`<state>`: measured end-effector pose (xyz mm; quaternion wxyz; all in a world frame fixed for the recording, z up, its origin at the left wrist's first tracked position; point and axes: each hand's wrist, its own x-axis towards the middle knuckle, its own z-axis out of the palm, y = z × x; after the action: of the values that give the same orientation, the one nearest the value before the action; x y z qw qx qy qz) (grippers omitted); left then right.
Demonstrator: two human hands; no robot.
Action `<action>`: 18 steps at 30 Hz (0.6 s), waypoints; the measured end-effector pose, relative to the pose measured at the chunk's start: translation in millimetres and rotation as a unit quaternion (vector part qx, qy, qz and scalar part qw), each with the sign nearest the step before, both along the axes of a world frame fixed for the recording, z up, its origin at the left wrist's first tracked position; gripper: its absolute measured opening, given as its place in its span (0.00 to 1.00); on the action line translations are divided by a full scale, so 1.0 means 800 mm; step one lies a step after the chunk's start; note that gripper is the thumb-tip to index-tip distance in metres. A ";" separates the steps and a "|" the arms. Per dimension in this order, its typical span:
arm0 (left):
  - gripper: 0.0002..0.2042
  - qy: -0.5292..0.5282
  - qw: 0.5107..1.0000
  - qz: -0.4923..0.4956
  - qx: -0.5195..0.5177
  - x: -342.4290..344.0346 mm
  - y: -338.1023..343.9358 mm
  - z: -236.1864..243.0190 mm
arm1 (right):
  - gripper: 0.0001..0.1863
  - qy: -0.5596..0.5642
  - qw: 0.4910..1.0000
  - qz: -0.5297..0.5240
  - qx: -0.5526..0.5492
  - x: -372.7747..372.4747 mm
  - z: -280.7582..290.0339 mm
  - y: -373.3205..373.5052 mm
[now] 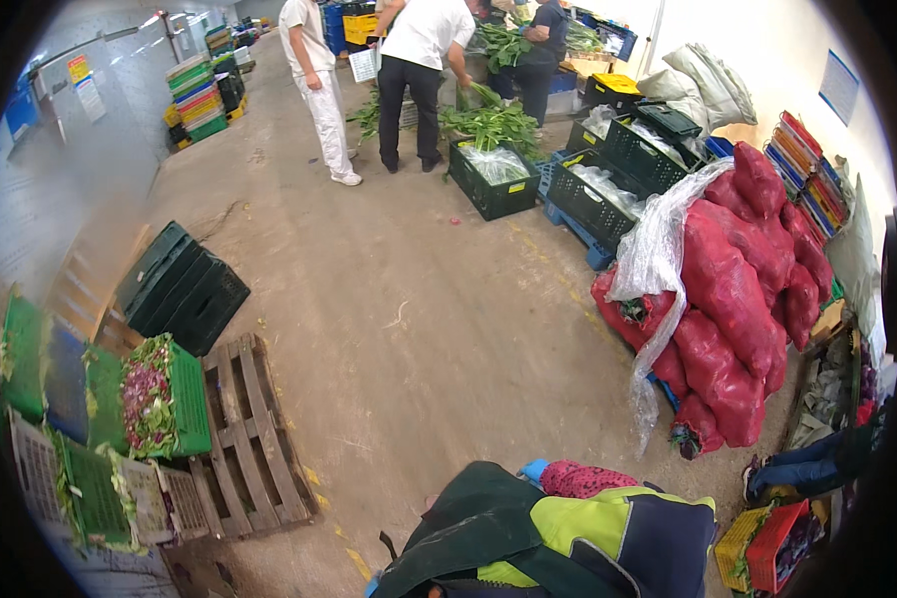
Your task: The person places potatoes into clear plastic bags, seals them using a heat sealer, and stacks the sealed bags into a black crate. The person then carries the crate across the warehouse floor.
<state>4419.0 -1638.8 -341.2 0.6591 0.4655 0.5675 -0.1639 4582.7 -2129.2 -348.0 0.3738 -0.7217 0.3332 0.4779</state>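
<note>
A dark green, lime and navy jacket-like garment [578,538] fills the bottom middle, close to me. Beyond its far edge lies my right hand [534,470] in a blue glove, with a pink dotted sleeve [588,478] behind it. The dark green cloth [468,528] partly covers that hand, so its fingers and anything in them are hidden. Of my left hand [372,586], only a small bit of blue glove shows at the lower edge, beside the cloth. Its grip cannot be made out.
Red mesh sacks [728,289] are piled on the right. To the left are a wooden pallet [254,439], a green crate [189,399] of vegetable scraps and dark stacked crates [184,289]. People [429,40] stand near leafy greens [493,125] at the back. Someone's legs [802,468] show at right.
</note>
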 end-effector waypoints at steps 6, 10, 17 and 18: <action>0.21 -0.019 1.000 -0.003 0.020 0.174 0.104 -0.016 | 0.14 -0.058 0.998 0.024 -0.003 0.122 -0.055 0.044; 0.21 -0.023 1.000 -0.007 0.016 0.304 0.130 -0.019 | 0.13 -0.121 0.936 0.331 -0.026 0.246 -0.084 0.063; 0.22 0.004 1.000 -0.006 0.028 0.458 0.173 0.015 | 0.14 -0.256 0.831 0.491 -0.059 0.570 -0.121 0.178; 0.22 0.010 1.000 -0.001 0.027 0.474 0.183 0.016 | 0.15 -0.226 0.913 0.340 -0.015 0.612 -0.099 0.211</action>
<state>4797.8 -1492.5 -328.1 0.6400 0.4823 0.5780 -0.1541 5072.0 -1960.6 -427.5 0.2432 -0.8856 -0.0186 0.3954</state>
